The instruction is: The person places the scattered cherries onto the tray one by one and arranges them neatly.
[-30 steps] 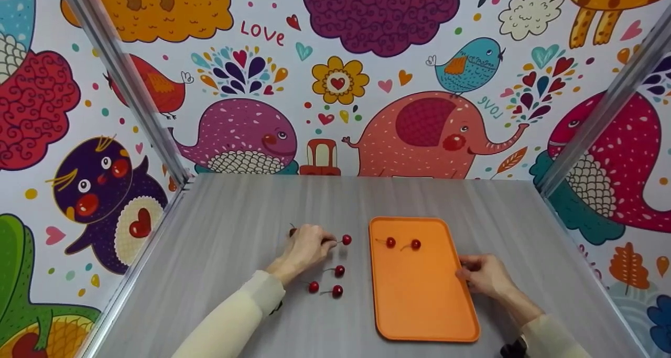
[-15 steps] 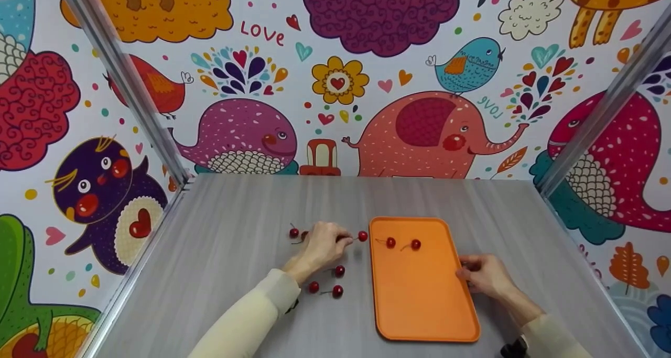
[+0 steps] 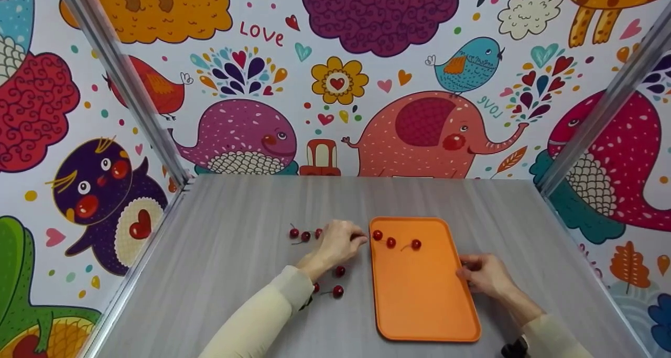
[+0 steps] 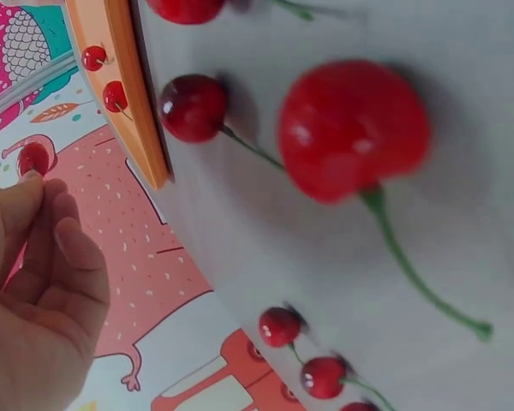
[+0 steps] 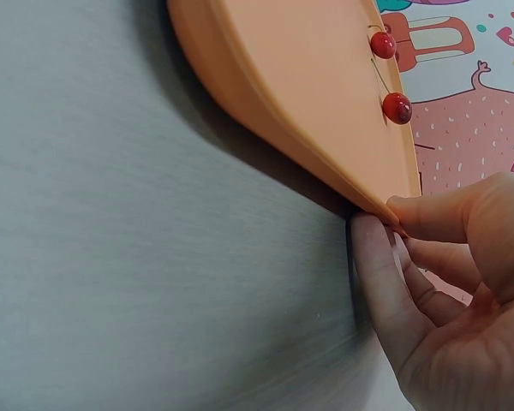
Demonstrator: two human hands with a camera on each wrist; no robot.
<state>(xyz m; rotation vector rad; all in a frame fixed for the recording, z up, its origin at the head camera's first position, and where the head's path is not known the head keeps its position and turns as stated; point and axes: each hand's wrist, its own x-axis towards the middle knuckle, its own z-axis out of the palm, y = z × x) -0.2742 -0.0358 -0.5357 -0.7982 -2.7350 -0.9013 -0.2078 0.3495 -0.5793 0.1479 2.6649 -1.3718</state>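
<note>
My left hand (image 3: 338,242) pinches a red cherry (image 4: 32,158) by its stem. In the head view that cherry hangs over the left side of the orange tray (image 3: 424,295), near its far corner; whether it touches the tray I cannot tell. Two other cherries, one of them this dark red cherry (image 3: 416,244), lie inside the tray's far end. At the tray's right edge my right hand (image 3: 487,277) grips the rim between thumb and fingers, as the right wrist view shows.
Several cherries lie on the grey table (image 3: 236,206) left of the tray. A far group includes this cherry (image 3: 294,233); a nearer group includes this one (image 3: 338,291). My left arm partly covers some. Metal posts (image 3: 126,85) and patterned walls enclose the table.
My left hand has moved right, carrying the cherry from the table to above the tray's left side. The right hand stays at the tray's edge, and the tray has not moved.
</note>
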